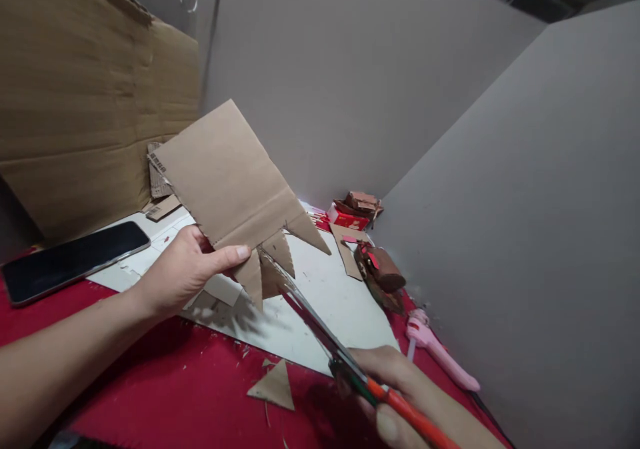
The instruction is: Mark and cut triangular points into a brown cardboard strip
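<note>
My left hand (187, 265) grips a brown cardboard piece (225, 175) by its lower left edge, thumb on top. The piece is raised and tilted, and its lower edge has pointed, triangular teeth. In my right hand (395, 389) is a pair of scissors (325, 335) with orange on the handle. The blade tips reach the notch between teeth, near my left thumb. Below, a cut cardboard triangle (275, 387) lies on the red cloth.
A white board (350, 309) lies on the red cloth (125, 382). A phone (75, 259) is at the left, before a large cardboard sheet (100, 95). Brown models (383, 269), a red box (347, 219) and a pink glue gun (440, 352) are along the right wall.
</note>
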`<state>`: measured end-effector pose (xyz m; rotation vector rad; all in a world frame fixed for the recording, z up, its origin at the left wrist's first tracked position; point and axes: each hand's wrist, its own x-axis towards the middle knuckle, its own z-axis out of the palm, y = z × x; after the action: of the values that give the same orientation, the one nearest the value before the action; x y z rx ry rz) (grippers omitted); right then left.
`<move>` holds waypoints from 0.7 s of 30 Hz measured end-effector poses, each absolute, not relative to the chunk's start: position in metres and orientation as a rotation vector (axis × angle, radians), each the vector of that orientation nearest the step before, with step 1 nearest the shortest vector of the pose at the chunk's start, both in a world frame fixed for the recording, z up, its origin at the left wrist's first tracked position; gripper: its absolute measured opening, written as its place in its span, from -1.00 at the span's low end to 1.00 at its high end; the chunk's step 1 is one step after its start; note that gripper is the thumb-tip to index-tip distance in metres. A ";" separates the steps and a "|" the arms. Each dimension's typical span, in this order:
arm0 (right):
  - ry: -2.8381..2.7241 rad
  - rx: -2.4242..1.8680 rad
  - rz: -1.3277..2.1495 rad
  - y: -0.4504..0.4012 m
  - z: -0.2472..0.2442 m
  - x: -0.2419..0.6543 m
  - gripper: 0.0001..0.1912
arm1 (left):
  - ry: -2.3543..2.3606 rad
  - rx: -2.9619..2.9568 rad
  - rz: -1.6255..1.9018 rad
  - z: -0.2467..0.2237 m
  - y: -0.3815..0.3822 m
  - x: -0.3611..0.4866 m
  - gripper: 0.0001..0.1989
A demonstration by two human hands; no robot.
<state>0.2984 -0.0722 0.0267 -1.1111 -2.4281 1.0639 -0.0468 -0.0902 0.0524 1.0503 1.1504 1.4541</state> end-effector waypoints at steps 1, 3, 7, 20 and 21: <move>-2.431 -1.118 1.041 -0.073 0.029 0.292 -0.45 | 1.159 1.052 1.446 0.052 -0.090 -0.047 -0.72; -2.407 -1.159 0.960 -0.073 0.034 0.278 -0.44 | 1.160 1.055 1.444 0.052 -0.090 -0.047 -0.71; -2.425 -1.114 0.927 -0.077 0.044 0.257 -0.36 | 1.096 1.045 1.474 0.053 -0.090 -0.044 -0.70; -2.647 -1.085 0.847 -0.068 0.055 0.249 -0.32 | 1.025 1.029 1.474 0.056 -0.090 -0.043 -0.67; -2.650 -1.100 0.832 -0.069 0.055 0.249 -0.32 | 1.037 1.039 1.468 0.056 -0.090 -0.043 -0.70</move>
<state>0.2495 -0.0690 0.0548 -1.0999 -2.6495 0.8322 -0.0429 -0.0899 0.0558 1.0395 1.0375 1.4677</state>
